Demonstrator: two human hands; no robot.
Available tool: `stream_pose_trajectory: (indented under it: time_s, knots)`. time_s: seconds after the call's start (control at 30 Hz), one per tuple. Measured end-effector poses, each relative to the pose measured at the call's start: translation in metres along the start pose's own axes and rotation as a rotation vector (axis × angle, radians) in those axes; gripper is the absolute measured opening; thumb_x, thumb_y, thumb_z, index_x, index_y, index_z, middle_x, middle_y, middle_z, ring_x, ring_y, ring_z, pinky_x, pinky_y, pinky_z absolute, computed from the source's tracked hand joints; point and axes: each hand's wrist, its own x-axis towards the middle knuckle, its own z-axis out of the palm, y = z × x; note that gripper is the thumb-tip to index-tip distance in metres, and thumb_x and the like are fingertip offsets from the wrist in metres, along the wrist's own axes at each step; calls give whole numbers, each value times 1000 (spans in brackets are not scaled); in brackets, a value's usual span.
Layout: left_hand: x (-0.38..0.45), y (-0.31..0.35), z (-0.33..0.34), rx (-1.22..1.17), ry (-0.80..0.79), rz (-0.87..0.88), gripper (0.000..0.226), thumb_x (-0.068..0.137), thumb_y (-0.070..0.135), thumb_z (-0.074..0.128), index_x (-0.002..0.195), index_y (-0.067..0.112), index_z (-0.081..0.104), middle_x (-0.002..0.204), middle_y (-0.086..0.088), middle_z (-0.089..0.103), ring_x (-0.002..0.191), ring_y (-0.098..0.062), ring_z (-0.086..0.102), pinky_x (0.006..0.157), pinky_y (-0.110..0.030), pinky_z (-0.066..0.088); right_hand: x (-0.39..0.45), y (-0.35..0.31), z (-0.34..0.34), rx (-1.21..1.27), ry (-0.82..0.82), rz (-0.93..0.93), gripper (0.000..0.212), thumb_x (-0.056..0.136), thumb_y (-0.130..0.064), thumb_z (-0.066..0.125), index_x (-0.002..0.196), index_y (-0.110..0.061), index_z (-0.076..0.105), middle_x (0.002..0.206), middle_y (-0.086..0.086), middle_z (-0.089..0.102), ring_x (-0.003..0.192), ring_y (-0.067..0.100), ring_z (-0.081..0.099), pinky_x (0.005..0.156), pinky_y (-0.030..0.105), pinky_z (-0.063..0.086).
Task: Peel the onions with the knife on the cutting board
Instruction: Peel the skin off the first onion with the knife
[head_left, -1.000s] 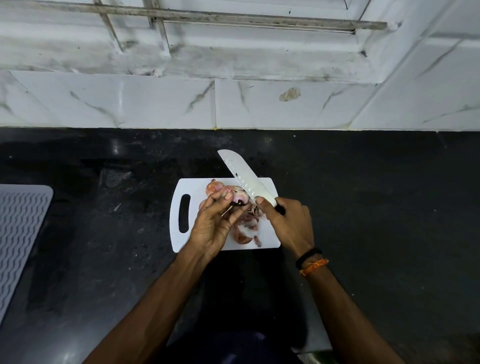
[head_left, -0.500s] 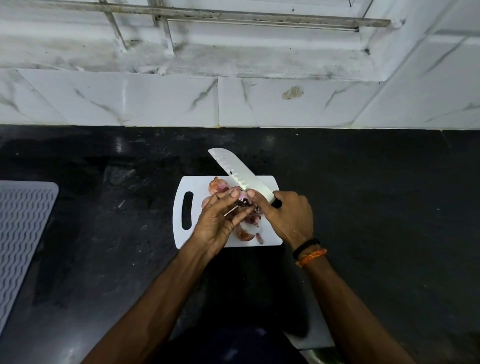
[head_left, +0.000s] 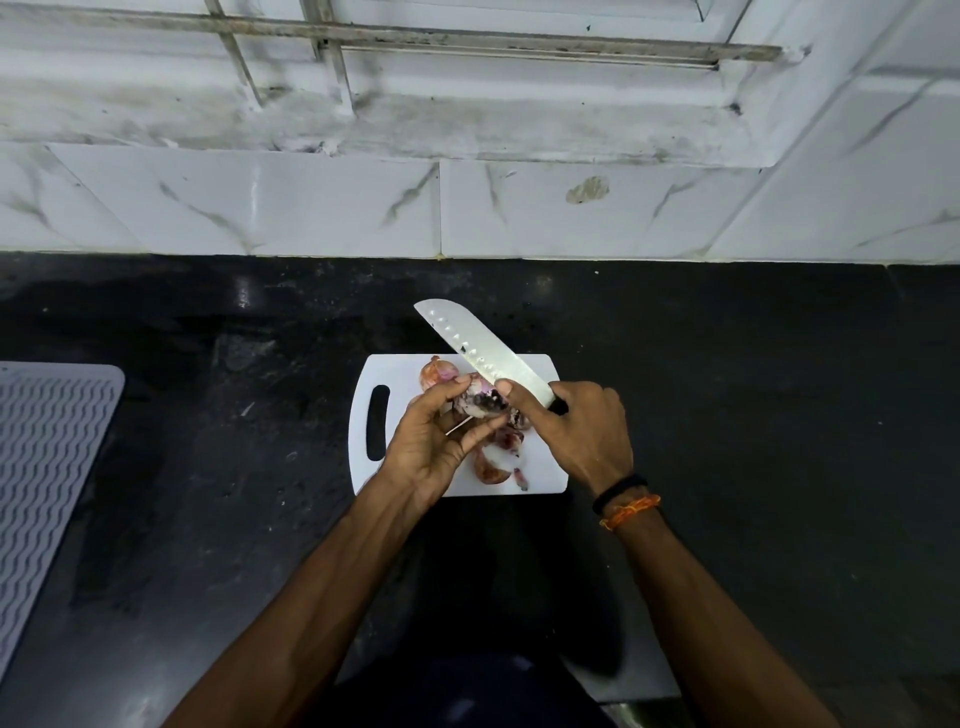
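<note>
A white cutting board (head_left: 395, 374) with a handle slot lies on the black counter. Above it my left hand (head_left: 431, 447) grips a partly peeled pinkish onion (head_left: 475, 397). My right hand (head_left: 582, 428) holds a wide-bladed knife (head_left: 480, 348) by its handle, thumb against the onion, the blade pointing up and to the left over the onion. Another unpeeled onion (head_left: 436, 371) lies at the board's far edge. Loose onion peels (head_left: 493, 467) are scattered on the board beneath my hands.
A grey ribbed mat (head_left: 47, 467) lies at the counter's left edge. The black counter (head_left: 753, 415) runs back to a white marble-tiled wall (head_left: 332, 208). The counter's front edge is near my body at the bottom.
The knife blade has risen a little and tilted further left over the onion, and my right thumb has moved onto the onion. My left hand keeps its hold.
</note>
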Motion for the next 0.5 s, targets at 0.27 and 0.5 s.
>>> stream_pose_trajectory:
  time_s: [0.27,0.5]
  knots:
    - [9,3,-3,-21,78,12,18,93,16,63,108,6,66,98,-12,71,112,-28,65,80,-38,62,-17,5,4,20,-29,-51,50,78,-70,64,52,-31,48,41,-15,44,51,0,54,44,16,33]
    - [5,5,3,-70,0,-7,39,78,16,76,113,6,61,117,-22,69,112,-36,68,94,-49,57,-9,11,-4,162,42,158,73,70,-86,55,62,-14,67,56,4,63,52,20,60,49,40,43]
